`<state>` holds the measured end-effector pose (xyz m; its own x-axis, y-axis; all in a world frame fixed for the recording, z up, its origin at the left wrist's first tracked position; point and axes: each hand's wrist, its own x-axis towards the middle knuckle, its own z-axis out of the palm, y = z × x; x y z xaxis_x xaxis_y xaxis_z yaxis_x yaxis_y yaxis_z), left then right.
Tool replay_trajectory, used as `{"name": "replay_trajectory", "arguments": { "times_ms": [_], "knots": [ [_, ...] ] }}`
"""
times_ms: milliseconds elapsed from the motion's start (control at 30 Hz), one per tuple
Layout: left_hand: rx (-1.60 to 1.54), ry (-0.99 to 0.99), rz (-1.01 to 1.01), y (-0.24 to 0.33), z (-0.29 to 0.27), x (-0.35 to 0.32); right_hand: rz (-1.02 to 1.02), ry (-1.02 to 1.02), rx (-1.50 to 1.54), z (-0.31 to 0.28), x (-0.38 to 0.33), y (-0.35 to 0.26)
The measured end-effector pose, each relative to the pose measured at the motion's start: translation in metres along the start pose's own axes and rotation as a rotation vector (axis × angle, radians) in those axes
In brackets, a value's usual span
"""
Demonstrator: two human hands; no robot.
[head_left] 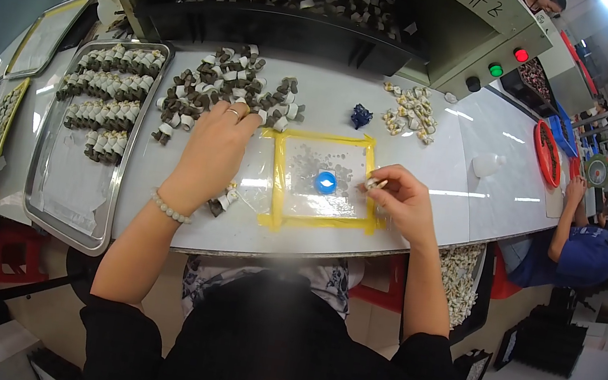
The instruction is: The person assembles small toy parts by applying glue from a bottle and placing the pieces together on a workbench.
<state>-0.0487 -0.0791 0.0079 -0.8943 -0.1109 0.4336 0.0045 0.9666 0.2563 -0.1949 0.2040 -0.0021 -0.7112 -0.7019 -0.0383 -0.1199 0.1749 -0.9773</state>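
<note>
My left hand, with a ring and a beaded bracelet, reaches to the near edge of a heap of small grey-and-white parts. Its fingers bend down among them, and the fingertips are hidden. A pinch of my right hand holds a small white-and-gold piece beside the right edge of a flat yellow-taped square. On that square sits a round blue cap with something white in it. One grey-and-white part lies alone near my left wrist.
A metal tray with rows of grey-and-white parts stands left. White-and-gold pieces and a dark blue lump lie beyond the taped square. A machine with lit buttons spans the back. At right, a person sits near a red basin.
</note>
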Motion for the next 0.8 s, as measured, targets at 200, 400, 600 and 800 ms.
{"name": "replay_trajectory", "arguments": {
  "times_ms": [200, 400, 600, 800],
  "knots": [
    [-0.104, -0.056, -0.057, -0.001, 0.0, 0.0, -0.255, 0.017, -0.508, 0.011, -0.003, -0.011],
    [-0.115, -0.033, -0.06, 0.001, -0.001, 0.002, -0.388, 0.01, -0.761, 0.001, -0.003, -0.013],
    [0.009, -0.035, -0.036, 0.004, -0.005, 0.004, -0.418, -0.039, -0.787, 0.009, -0.001, -0.023],
    [-0.158, 0.076, -0.037, 0.006, -0.009, 0.007, -0.436, -0.103, -0.72, 0.03, 0.012, -0.04]
  ]
}}
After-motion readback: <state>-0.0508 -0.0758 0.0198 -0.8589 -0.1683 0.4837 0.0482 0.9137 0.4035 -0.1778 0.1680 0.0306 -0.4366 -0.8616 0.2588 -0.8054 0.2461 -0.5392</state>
